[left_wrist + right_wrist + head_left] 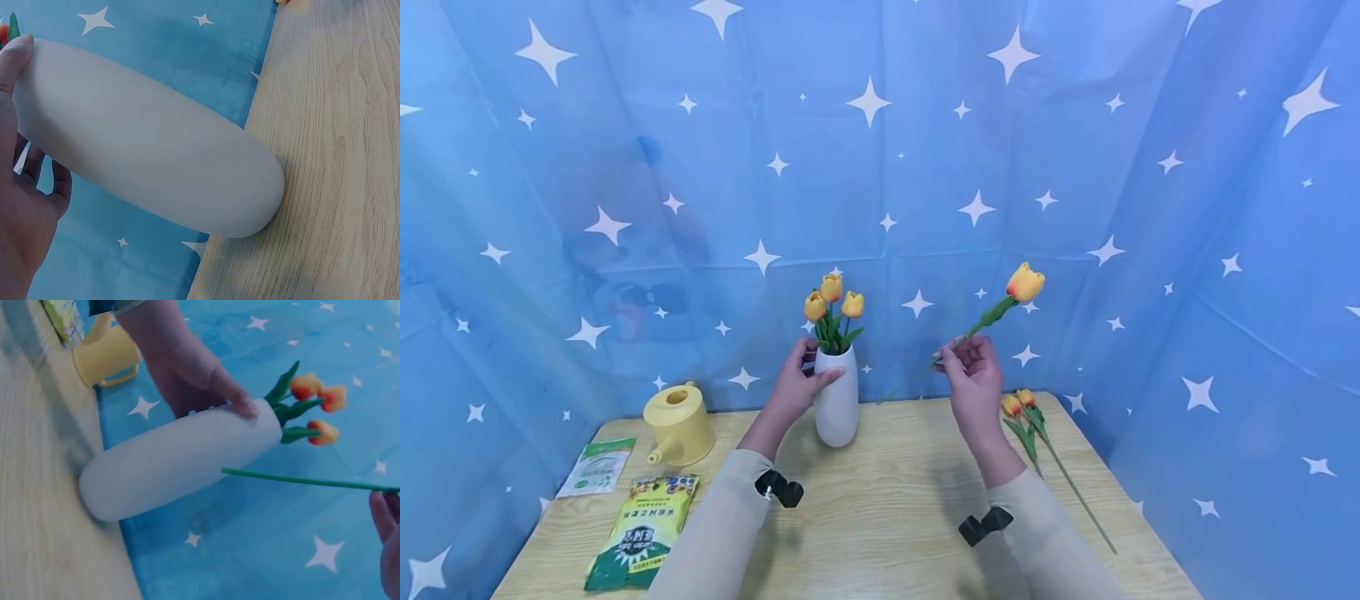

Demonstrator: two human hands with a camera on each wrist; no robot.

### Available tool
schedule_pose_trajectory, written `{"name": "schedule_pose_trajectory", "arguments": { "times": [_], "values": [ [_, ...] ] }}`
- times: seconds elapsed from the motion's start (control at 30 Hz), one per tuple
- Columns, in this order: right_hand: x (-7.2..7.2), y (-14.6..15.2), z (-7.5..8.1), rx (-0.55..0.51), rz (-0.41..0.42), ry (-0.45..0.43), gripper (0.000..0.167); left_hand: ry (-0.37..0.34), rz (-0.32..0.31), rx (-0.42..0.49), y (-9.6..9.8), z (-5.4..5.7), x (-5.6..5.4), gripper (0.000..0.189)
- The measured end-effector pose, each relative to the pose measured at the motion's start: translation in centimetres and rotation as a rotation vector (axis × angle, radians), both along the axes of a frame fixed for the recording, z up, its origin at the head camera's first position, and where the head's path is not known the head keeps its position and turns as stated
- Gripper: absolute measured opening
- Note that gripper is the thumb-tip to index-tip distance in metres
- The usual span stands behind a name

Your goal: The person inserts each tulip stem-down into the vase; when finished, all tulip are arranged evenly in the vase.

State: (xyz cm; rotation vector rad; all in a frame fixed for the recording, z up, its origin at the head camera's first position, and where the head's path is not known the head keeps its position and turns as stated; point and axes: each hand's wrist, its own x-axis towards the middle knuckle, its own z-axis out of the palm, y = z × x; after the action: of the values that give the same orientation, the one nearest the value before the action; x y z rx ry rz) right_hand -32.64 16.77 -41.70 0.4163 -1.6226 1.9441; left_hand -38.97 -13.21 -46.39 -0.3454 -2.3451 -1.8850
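My left hand point(797, 382) grips the white vase point(837, 404) near its neck, thumb across the front and fingers behind. The vase point(150, 137) stands on the table, and three orange-yellow tulips point(315, 403) rise from its mouth. Off to the right, my right hand point(976, 383) pinches a single tulip point(1025, 283) by its green stem. Its bloom tilts up and to the right, while the bare stem end point(250, 474) points toward the vase, apart from it in the head view.
Two more tulips point(1028, 408) lie at the table's right side. On the left are a yellow watering can point(679, 425), a yellow-green bag point(643, 529) and a white-green packet point(597, 468). A blue star-patterned curtain point(925, 167) hangs behind the wooden table point(880, 517).
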Motion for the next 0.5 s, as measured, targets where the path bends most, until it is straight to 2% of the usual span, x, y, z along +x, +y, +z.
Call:
{"name": "schedule_pose_trajectory", "arguments": {
  "times": [0.5],
  "values": [
    [-1.7,-3.2,5.0,-0.052,0.024,0.162,0.019,0.011,-0.005,-0.008,0.0,-0.1,0.0,0.066]
  ]
}}
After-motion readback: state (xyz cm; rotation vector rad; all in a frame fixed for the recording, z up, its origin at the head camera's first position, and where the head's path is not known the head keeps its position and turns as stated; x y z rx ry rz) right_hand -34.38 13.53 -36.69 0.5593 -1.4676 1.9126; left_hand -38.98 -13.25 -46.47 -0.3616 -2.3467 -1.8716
